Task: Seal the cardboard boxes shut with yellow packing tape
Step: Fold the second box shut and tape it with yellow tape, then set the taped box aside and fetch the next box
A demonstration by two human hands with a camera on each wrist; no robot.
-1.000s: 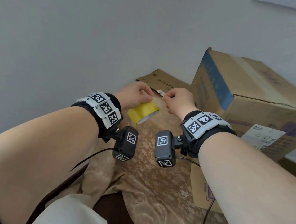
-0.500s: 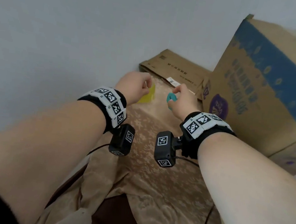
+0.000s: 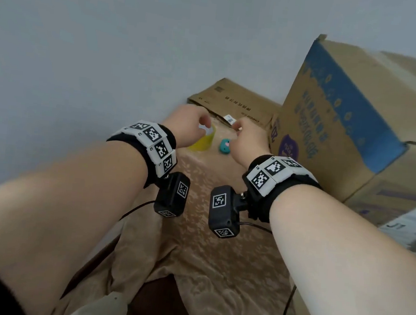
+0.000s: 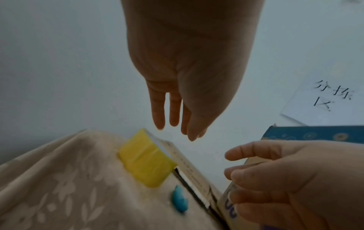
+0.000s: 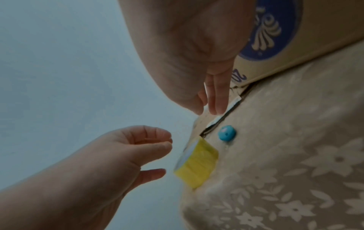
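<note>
The yellow tape roll [image 3: 202, 140] [image 4: 146, 160] [image 5: 197, 165] lies on the tan floral cloth [image 3: 204, 258], just in front of a flattened cardboard box [image 3: 235, 101]. My left hand [image 3: 200, 123] [image 4: 173, 121] hovers just above the roll, fingers relaxed and holding nothing. My right hand [image 3: 239, 128] [image 5: 212, 102] hangs a little to the right, also empty. A big cardboard box [image 3: 345, 114] with a blue band stands tilted at the right.
A small teal round thing [image 3: 225, 146] [image 5: 227, 133] lies on the cloth beside the roll, under my right hand. A plain wall runs close behind. A white sheet with writing [image 4: 325, 101] hangs on it. More boxes [image 3: 408, 227] sit at the far right.
A second ago my left hand held the roll while the right pinched its end. Both have let go: the roll and the teal thing now lie on the cloth.
</note>
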